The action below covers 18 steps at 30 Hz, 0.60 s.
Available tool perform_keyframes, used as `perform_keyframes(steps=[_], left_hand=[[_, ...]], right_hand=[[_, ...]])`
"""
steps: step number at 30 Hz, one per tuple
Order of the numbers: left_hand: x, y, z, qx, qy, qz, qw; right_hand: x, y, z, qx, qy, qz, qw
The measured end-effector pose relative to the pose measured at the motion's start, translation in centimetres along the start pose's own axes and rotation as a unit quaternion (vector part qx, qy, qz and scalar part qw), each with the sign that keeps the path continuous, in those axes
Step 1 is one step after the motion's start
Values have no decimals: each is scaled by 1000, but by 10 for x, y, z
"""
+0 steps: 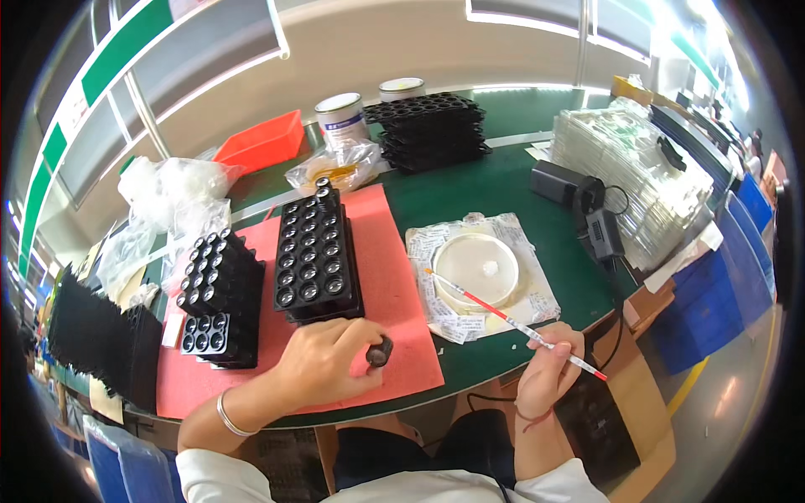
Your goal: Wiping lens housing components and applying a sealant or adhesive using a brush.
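My left hand (329, 362) is closed, thumb and fingers pinching a small dark cylindrical part (379, 351) over the front of the pink mat (401, 277). A thin red-and-white paintbrush (495, 312) lies in the closed fingers of my right hand (549, 370). Its tip reaches the left rim of a shallow, round white dish (513, 281), though contact is unclear. Under the dish is a stained, printed paper sheet (537, 308). Beyond my left hand stands a black tray (350, 277) with rows of round, glassy-topped black parts. To its left are more black trays (241, 335) holding similar parts.
Stacked black trays (432, 138), a paint can (342, 121) and a red bin (264, 142) stand at the back. Clear plastic trays (637, 168) and a black corded device (579, 189) occupy the right. Plastic bags (172, 193) and dark stacked trays (101, 335) are leftward.
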State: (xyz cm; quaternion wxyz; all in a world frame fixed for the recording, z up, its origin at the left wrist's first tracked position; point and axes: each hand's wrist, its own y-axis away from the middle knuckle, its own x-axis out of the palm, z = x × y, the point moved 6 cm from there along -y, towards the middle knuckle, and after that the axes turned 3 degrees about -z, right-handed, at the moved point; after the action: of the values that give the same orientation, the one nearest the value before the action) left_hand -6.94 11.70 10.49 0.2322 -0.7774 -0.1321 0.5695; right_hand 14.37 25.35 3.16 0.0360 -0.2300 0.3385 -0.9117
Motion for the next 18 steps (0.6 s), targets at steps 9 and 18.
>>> perform_keyframes(steps=[9, 18], left_hand=[[23, 14, 25, -64, 75, 27, 995], [20, 15, 25, -78, 119, 16, 990]], right_hand=[[-28, -5, 38, -236, 189, -22, 953], [-15, -7, 43, -211, 228, 33, 950]])
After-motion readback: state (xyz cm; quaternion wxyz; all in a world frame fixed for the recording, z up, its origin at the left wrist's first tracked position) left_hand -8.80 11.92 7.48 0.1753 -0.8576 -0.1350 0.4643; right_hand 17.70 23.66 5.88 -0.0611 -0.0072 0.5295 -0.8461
